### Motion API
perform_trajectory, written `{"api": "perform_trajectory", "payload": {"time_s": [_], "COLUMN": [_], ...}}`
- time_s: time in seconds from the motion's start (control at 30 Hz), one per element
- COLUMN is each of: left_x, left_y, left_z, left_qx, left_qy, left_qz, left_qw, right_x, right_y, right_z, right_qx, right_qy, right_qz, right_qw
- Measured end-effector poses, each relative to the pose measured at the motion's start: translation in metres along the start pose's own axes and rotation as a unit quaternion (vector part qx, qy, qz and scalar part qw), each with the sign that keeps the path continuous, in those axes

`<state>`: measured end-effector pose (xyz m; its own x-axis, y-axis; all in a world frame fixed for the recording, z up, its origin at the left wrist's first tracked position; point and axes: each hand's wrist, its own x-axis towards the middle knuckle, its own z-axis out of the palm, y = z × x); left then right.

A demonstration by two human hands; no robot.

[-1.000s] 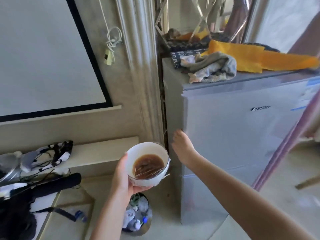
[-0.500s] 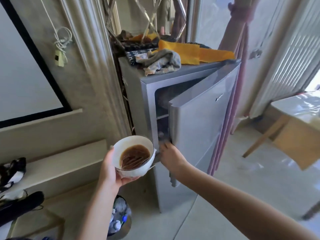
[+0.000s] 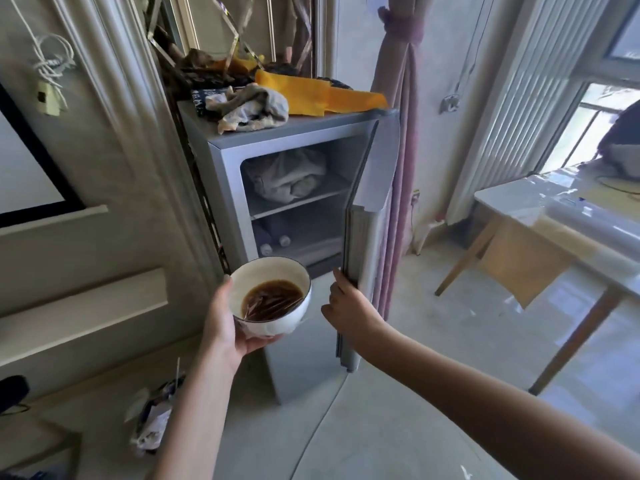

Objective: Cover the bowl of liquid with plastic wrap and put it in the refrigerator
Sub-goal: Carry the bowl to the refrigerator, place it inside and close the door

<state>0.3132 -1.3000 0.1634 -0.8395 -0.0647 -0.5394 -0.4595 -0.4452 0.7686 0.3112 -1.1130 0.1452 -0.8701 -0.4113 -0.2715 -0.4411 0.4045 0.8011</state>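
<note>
Two bare forearms are seen entering from the lower edge of the view, with no sleeve shown on either as far up as the frame reaches. No watch, ring, bracelet or glove is worn on the bare left hand [image 3: 228, 327] or on the bare right hand [image 3: 349, 306]. The wrists are uncovered. Short, unpainted nails can be made out on the left thumb; the right fingertips are hidden.

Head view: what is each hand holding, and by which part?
Left hand cups the bowl of dark liquid from beneath, thumb on its near rim. Right hand grips the open refrigerator door by its free edge, low down.
</note>
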Motion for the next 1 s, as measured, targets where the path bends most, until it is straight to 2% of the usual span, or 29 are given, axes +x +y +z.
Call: {"api": "perform_trajectory", "payload": {"time_s": [0.2, 0.37, 0.53, 0.67, 0.73, 0.8, 0.83, 0.93, 0.97, 1.0], "left_x": [-0.014, -0.019, -0.017, -0.007, 0.002, 0.014, 0.021, 0.050, 0.062, 0.076], "left_y": [-0.019, -0.030, -0.041, -0.044, -0.044, -0.041, -0.038, -0.029, -0.025, -0.022], "left_z": [0.032, 0.058, 0.082, 0.093, 0.096, 0.100, 0.102, 0.109, 0.112, 0.115], "left_qx": [0.026, 0.036, 0.038, 0.046, 0.050, 0.052, 0.052, 0.053, 0.054, 0.058], "left_qy": [-0.024, -0.043, -0.049, -0.051, -0.052, -0.045, -0.041, -0.024, -0.019, -0.015], "left_qz": [-0.003, -0.018, -0.025, -0.029, -0.031, -0.034, -0.035, -0.040, -0.042, -0.043], "left_qw": [0.999, 0.998, 0.998, 0.997, 0.997, 0.997, 0.997, 0.997, 0.997, 0.997], "right_x": [-0.034, -0.055, -0.071, -0.068, -0.055, -0.036, -0.025, 0.010, 0.023, 0.038], "right_y": [0.011, 0.015, 0.020, 0.025, 0.028, 0.032, 0.037, 0.055, 0.061, 0.066], "right_z": [0.041, 0.064, 0.085, 0.093, 0.092, 0.095, 0.097, 0.097, 0.095, 0.091], "right_qx": [-0.005, 0.052, 0.182, 0.326, 0.425, 0.550, 0.628, 0.843, 0.876, 0.896], "right_qy": [0.021, 0.017, 0.006, 0.024, 0.040, 0.017, 0.006, 0.005, 0.008, 0.001], "right_qz": [0.001, 0.035, 0.097, 0.163, 0.211, 0.242, 0.255, 0.270, 0.254, 0.235], "right_qw": [1.000, 0.998, 0.978, 0.931, 0.879, 0.799, 0.735, 0.465, 0.410, 0.377]}}
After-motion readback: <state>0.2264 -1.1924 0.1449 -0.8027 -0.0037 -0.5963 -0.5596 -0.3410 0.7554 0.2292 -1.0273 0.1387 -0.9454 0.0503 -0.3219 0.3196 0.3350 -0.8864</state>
